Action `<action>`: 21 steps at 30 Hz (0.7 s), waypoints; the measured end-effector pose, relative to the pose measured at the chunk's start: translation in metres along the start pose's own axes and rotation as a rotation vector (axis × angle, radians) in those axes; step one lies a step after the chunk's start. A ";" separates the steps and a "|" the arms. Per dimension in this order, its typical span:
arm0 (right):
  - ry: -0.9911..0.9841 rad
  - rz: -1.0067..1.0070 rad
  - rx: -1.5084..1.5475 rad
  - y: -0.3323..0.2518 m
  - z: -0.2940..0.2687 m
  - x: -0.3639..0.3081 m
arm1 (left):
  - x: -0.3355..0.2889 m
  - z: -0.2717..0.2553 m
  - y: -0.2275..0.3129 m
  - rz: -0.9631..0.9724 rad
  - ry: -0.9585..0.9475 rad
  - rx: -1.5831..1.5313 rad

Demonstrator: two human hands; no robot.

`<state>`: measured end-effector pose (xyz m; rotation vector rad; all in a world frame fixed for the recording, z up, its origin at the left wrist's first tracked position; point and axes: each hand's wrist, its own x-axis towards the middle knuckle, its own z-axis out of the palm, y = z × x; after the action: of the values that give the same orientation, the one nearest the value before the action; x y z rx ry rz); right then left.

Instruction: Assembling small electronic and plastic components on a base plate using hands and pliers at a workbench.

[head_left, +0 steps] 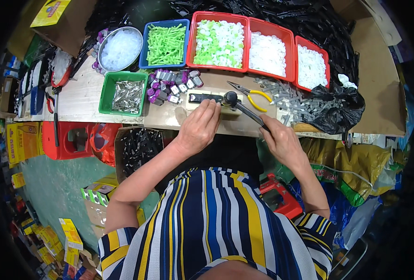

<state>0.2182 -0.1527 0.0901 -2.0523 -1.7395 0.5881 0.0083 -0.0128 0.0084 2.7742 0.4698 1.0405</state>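
Observation:
My right hand (282,142) is wrapped round the handle of a black hammer (250,113). The hammer's rounded head sits over the right part of a cream block (192,105) on the workbench. My left hand (200,125) has its fingers pressed together on a narrow black part (201,97) lying on that block. My fingers hide some of the part and the block. Just right of the hammer lie needle-nose pliers (258,96) with yellow handles. Purple and grey small pieces (172,85) are heaped to the left of the block.
Along the back stand a metal bowl (120,48) of clear pieces, a blue bin (142,52) of green sticks and red bins (248,46) of white and green pieces. A green bin (105,93) holds metal parts. Grey pieces (294,100) and a black bag (340,109) lie right.

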 end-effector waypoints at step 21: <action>-0.047 -0.073 -0.074 -0.024 0.000 0.041 | 0.000 0.000 0.004 0.058 -0.044 0.133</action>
<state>0.2040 -0.1083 0.1005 -2.0300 -1.8809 0.5616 0.0093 -0.0171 0.0094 2.9372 0.4721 0.9917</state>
